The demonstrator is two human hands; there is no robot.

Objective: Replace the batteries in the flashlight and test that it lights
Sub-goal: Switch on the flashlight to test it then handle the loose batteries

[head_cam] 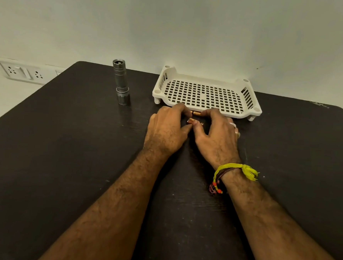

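A silver flashlight (120, 82) stands upright on its head end at the back left of the dark table, its open tail end up and no hand near it. Two copper-coloured batteries lie on the table in front of the white tray. My left hand (167, 129) and my right hand (216, 135) meet over them with curled fingers. The farther battery (196, 113) shows between the fingertips of both hands. The nearer battery (192, 121) lies under my two thumbs. Most of each battery is hidden, so which hand grips which is unclear.
An empty white perforated plastic tray (207, 94) stands on short legs at the back of the dark table (65, 143), just beyond my hands. A wall socket plate (23, 72) sits at the far left. A yellow thread band circles my right wrist.
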